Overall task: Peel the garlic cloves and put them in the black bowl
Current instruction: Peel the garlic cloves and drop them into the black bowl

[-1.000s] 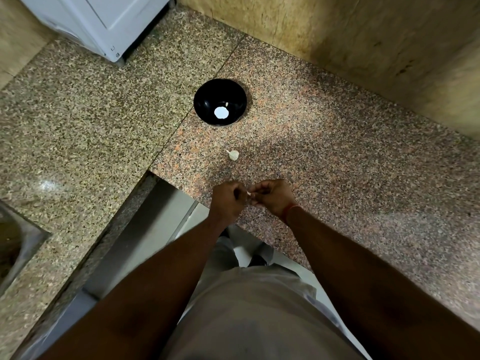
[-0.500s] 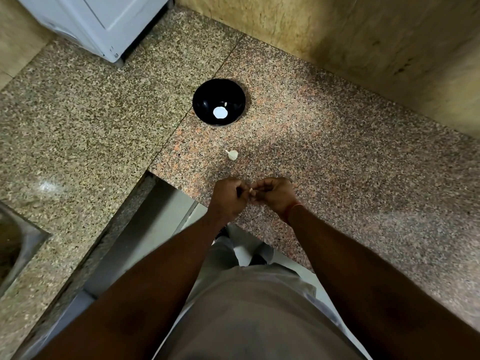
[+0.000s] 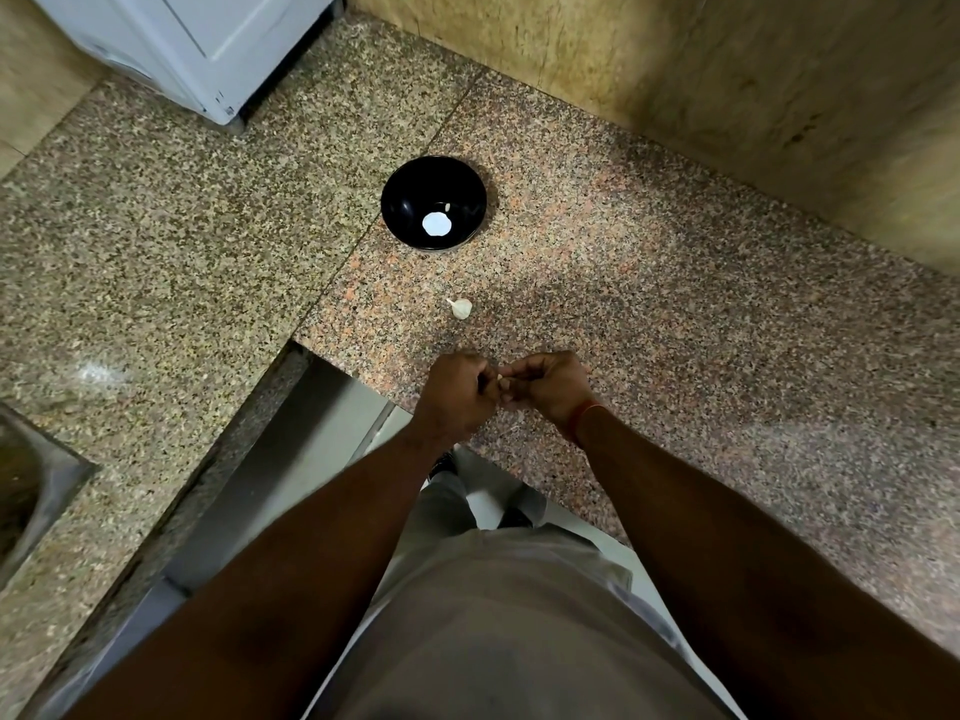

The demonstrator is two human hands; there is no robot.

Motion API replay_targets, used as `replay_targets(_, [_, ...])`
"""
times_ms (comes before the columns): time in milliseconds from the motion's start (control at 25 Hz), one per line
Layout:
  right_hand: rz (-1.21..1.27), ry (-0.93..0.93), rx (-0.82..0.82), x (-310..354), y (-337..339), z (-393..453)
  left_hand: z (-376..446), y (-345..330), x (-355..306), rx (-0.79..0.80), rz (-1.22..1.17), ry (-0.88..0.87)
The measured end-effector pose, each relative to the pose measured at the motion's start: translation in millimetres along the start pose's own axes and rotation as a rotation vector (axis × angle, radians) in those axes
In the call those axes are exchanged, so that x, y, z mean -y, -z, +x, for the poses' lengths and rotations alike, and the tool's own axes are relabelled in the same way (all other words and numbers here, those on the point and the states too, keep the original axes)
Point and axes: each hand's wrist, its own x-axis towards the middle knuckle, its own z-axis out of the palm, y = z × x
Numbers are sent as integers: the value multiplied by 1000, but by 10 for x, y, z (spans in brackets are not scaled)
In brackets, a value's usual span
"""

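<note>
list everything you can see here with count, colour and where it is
black bowl: 1, black, on the countertop ahead of the hands; a small pale piece and a white glare spot inside
garlic clove: 1, whitish, loose on the countertop between bowl and hands
held garlic clove: 1, pale, only a sliver shows between both hands
countertop: 1, speckled granite, L-shaped
white appliance: 1, top left
sink: 1, metal, left edge
wall: tan, behind countertop
left hand: 1, pinches the held clove
right hand: 1, pinches the held clove, reddish thread at the wrist

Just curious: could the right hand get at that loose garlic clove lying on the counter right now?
Probably not yet: the right hand and left hand pinch another clove. The bare counter leaves the way to the loose garlic clove free.
</note>
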Motion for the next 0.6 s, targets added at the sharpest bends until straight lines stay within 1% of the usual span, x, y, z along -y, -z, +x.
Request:
replay_targets(120, [-22,8,13,14,8,-24,-13,-5,-3,-18,-20,-23])
replay_targets(240, [-13,3,-8,17,31,-46,-28,-12,9,-12,-51,-30])
replay_targets(400, [44,-16,-12,34,28,-82,-55,-48,10,-18,-113,26])
replay_targets(600, [39,-18,7,52,18,-94,-77,-51,-14,11,-75,31])
